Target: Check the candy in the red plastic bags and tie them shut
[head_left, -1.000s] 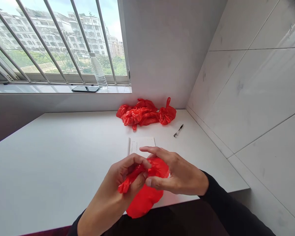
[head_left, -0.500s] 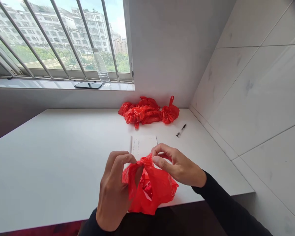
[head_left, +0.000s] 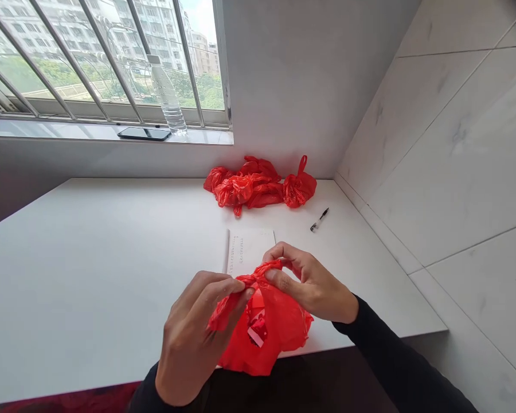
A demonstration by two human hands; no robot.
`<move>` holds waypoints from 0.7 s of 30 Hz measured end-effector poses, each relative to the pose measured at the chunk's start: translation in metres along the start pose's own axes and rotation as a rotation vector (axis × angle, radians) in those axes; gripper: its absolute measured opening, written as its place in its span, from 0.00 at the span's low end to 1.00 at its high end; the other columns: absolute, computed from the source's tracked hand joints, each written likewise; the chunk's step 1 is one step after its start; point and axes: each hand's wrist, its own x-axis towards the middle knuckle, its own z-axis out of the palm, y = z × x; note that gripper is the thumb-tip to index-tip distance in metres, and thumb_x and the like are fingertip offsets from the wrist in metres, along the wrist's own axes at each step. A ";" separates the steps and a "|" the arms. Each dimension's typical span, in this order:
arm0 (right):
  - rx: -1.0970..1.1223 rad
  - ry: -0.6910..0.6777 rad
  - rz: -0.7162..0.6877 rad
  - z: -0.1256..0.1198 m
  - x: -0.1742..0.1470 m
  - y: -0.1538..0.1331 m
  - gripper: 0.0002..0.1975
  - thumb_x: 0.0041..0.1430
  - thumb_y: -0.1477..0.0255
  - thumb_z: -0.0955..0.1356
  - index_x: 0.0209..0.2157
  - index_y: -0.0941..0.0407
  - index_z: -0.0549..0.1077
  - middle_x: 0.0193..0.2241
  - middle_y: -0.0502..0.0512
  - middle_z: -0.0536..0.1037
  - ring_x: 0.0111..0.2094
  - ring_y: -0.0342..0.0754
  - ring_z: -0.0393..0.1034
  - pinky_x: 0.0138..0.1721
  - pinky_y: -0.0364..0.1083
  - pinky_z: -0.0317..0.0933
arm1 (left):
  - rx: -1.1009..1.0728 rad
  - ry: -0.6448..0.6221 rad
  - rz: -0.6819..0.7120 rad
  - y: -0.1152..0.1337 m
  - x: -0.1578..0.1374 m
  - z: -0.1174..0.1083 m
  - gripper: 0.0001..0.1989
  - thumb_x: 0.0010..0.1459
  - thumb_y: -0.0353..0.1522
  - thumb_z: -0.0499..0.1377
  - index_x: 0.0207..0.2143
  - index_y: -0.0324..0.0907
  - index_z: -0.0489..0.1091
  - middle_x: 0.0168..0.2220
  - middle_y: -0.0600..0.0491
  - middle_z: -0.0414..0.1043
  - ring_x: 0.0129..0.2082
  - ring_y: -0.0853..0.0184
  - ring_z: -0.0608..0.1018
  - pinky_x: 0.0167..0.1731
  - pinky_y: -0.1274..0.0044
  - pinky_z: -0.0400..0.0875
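Observation:
Between my hands, at the table's front edge, is a red plastic bag (head_left: 279,321) with a gathered, twisted top. My left hand (head_left: 198,327) pinches the left side of that top between thumb and fingers. On the other side, my right hand (head_left: 312,281) grips the bunched plastic with thumb and forefinger. Through a gap below the twist, something red and pinkish-white (head_left: 257,330) shows inside the bag; its kind I cannot make out. Just behind the bag lies a notebook (head_left: 255,244) with handwritten columns, its near part hidden by the hands and bag.
Several tied red plastic bags (head_left: 258,186) are heaped at the back of the white table (head_left: 112,275). A black-capped pen (head_left: 319,219) lies right of the notebook. On the windowsill are a phone (head_left: 144,133) and a water bottle (head_left: 169,100). A tiled wall (head_left: 456,172) borders the right.
My right thumb and fingers have closed on the bag's top. My left fingers have shifted to pinch its twisted edge. The view has tilted slightly downward.

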 end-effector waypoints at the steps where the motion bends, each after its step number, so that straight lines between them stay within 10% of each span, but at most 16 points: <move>1: 0.005 0.017 0.001 -0.002 -0.001 0.002 0.07 0.68 0.65 0.68 0.38 0.54 0.70 0.37 0.51 0.73 0.41 0.48 0.68 0.49 0.50 0.61 | 0.013 0.000 0.017 -0.002 -0.004 -0.002 0.16 0.58 0.18 0.64 0.45 0.42 0.71 0.38 0.53 0.73 0.37 0.69 0.76 0.35 0.75 0.75; 6: -0.012 0.108 0.093 -0.027 -0.020 0.031 0.11 0.66 0.62 0.70 0.35 0.54 0.73 0.34 0.51 0.75 0.37 0.47 0.69 0.44 0.49 0.62 | 0.147 -0.035 0.021 -0.017 -0.047 -0.022 0.13 0.54 0.19 0.67 0.37 0.43 0.71 0.30 0.54 0.72 0.32 0.67 0.76 0.32 0.75 0.74; 12: 0.065 0.291 0.330 -0.050 -0.050 0.075 0.14 0.66 0.57 0.70 0.36 0.54 0.72 0.36 0.52 0.75 0.40 0.48 0.68 0.47 0.50 0.63 | 0.181 -0.144 -0.400 -0.025 -0.085 -0.042 0.06 0.64 0.34 0.61 0.31 0.47 0.70 0.25 0.57 0.71 0.21 0.71 0.70 0.22 0.79 0.66; 16: 0.128 0.395 0.211 -0.022 -0.046 0.061 0.11 0.71 0.58 0.65 0.42 0.52 0.67 0.52 0.56 0.76 0.54 0.51 0.69 0.60 0.55 0.61 | -0.059 -0.062 -0.701 -0.014 -0.069 -0.018 0.20 0.71 0.38 0.50 0.25 0.44 0.63 0.22 0.57 0.62 0.21 0.70 0.65 0.22 0.77 0.61; 21: -0.027 0.450 0.146 0.033 -0.055 0.066 0.06 0.73 0.63 0.62 0.46 0.49 0.63 0.60 0.59 0.71 0.58 0.54 0.70 0.57 0.58 0.65 | -0.217 0.009 -0.497 0.002 -0.064 0.025 0.12 0.66 0.45 0.57 0.45 0.48 0.68 0.45 0.51 0.74 0.48 0.62 0.75 0.49 0.71 0.72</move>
